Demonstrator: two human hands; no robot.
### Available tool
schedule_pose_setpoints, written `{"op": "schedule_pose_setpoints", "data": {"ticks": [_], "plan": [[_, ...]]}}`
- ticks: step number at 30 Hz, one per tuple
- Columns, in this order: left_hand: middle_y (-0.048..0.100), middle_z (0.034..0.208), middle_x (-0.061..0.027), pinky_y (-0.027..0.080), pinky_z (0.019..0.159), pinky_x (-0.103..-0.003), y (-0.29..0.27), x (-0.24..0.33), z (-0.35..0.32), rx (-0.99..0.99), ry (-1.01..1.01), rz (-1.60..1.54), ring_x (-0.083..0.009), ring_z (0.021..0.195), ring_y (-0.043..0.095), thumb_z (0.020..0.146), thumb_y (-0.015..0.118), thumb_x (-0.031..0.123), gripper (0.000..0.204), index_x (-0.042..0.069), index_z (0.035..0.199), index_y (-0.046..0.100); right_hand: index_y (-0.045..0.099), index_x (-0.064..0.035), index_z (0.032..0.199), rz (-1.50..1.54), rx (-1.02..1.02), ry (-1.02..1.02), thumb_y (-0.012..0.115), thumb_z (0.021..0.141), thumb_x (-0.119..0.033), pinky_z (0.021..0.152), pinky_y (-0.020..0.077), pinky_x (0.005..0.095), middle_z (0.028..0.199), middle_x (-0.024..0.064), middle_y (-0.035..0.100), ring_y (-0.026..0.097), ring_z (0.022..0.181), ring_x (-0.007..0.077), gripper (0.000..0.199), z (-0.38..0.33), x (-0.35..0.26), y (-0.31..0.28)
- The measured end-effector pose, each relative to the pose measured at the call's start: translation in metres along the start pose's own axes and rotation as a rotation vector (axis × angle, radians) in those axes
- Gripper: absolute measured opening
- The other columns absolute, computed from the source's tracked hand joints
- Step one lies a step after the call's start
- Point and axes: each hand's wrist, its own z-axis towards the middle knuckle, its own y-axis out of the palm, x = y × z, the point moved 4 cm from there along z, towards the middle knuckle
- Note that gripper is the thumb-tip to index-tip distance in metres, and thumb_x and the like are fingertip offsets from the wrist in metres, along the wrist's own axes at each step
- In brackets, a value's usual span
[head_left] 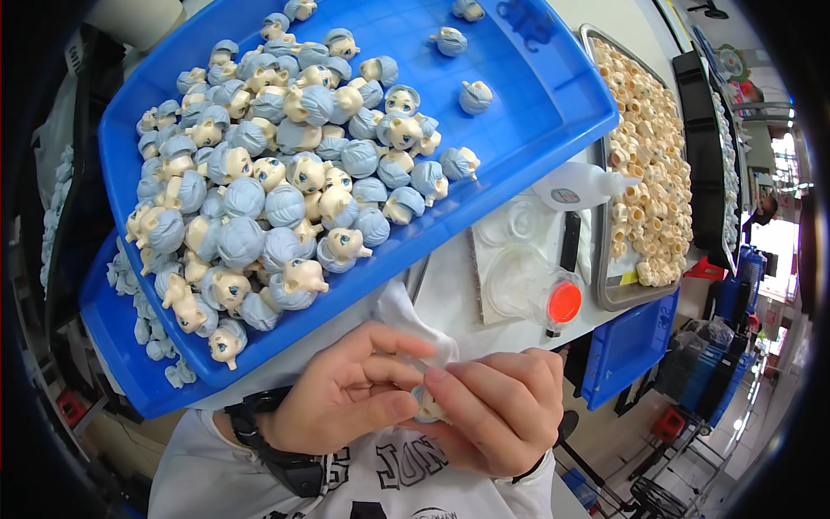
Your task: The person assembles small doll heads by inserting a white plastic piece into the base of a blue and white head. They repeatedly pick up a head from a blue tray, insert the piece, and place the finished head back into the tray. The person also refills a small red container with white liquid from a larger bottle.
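Note:
In front of my chest, both hands meet at a small doll head (425,405) with pale blue hair and a cream-coloured part, mostly covered by fingers. My right hand (501,406) pinches it between thumb and fingertips. From the other side, the thumb and curled fingers of my left hand (346,389) close on it, while the left index finger reaches out above. Beyond my hands stands a big blue tray (519,112) with a heap of similar doll heads (285,203), blue-haired and with painted eyes.
Right of the blue tray lie a white squeeze bottle (575,186), a clear bottle with a red cap (565,302) and a metal tray (609,298) of cream-coloured parts. Under the big tray, another blue tray (143,394) holds pale blue pieces. An additional blue bin (627,350) sits below the table edge.

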Motion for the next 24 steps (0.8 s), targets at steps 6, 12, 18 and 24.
{"op": "schedule_pose_setpoints", "data": {"ticks": [6, 12, 18, 24], "plan": [[0.056, 0.092, -0.0068, 0.046, 0.072, -0.021, 0.000, -0.004, 0.002, -0.045, -0.091, -0.002, -0.0096, 0.083, 0.056, 0.084, 0.052, 0.002, 0.051, 0.001, 0.127, 0.024, 0.064, -0.0053, 0.076, 0.008, 0.114, -0.056, 0.074, 0.049, -0.027, 0.048, 0.0270, 0.0276, 0.070, 0.0006, 0.056, 0.047, 0.052, 0.0131, 0.037, -0.003, -0.006, 0.003], [0.049, 0.091, -0.0056, 0.043, 0.068, -0.021, 0.013, 0.002, -0.014, -0.129, 0.013, -0.053, -0.0105, 0.079, 0.052, 0.086, 0.052, 0.015, 0.052, 0.002, 0.128, 0.024, 0.063, -0.0026, 0.082, 0.186, 0.097, -0.037, 0.072, 0.053, -0.017, 0.052, 0.0336, 0.0289, 0.075, 0.0072, 0.055, 0.049, 0.059, 0.0179, 0.034, 0.012, -0.020, -0.009], [0.052, 0.096, -0.0125, 0.043, 0.072, -0.026, 0.019, 0.014, -0.066, -0.060, 0.121, 0.186, -0.0151, 0.083, 0.053, 0.084, 0.052, 0.039, 0.059, 0.000, 0.123, 0.031, 0.054, -0.0026, 0.105, -0.058, 0.058, 0.080, 0.066, 0.068, -0.009, 0.072, 0.0370, 0.0347, 0.095, 0.0137, 0.052, 0.048, 0.083, 0.0278, 0.040, 0.065, -0.028, 0.015], [0.048, 0.108, -0.0143, 0.039, 0.085, -0.032, -0.023, 0.038, -0.185, 0.486, 0.687, 1.086, -0.0212, 0.096, 0.050, 0.079, 0.059, 0.038, 0.059, -0.003, 0.117, 0.039, 0.045, 0.0001, 0.119, -0.039, 0.126, 0.095, 0.060, 0.077, -0.011, 0.085, 0.0352, 0.0388, 0.111, 0.0198, 0.048, 0.045, 0.101, 0.0332, 0.046, 0.059, -0.027, 0.024]]}}
